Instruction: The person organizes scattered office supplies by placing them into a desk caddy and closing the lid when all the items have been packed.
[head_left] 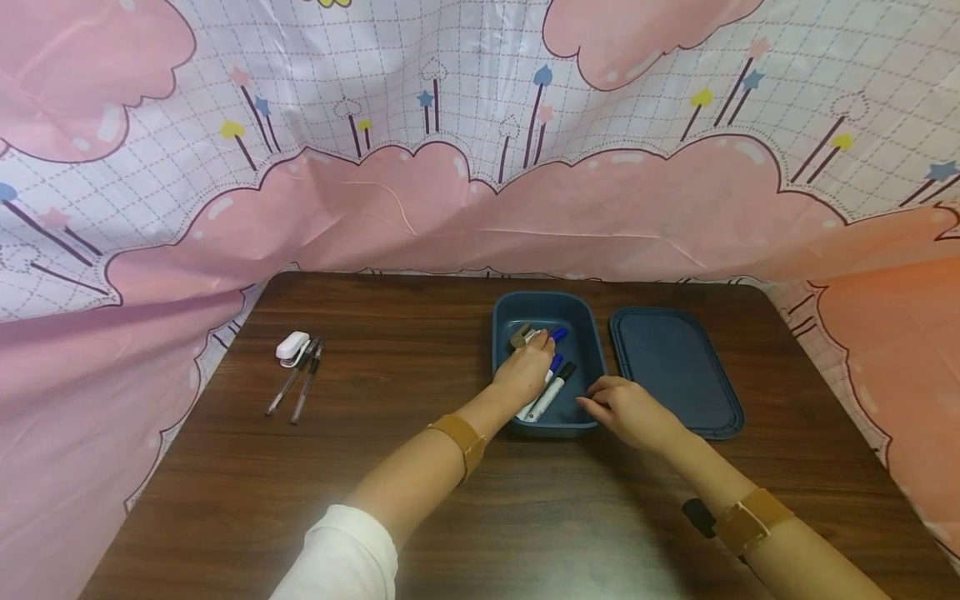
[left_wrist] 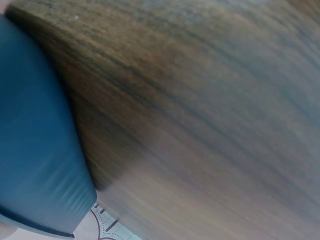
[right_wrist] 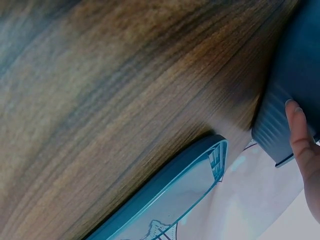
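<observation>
Left hand inside the dark blue rectangular plastic tray, fingers curled among the marker pens; exact grip indiscernible. Right hand, fingers relaxed, touching the tray's 5 o'clock rim. Flat blue lid at 3 o'clock; bare brown worktop toward 9 o'clock.

You're at a staged recording corner, pink cloud-print backdrop cloth draped behind and round a dark wood counter, stationery laid out, pens, blue box.
</observation>
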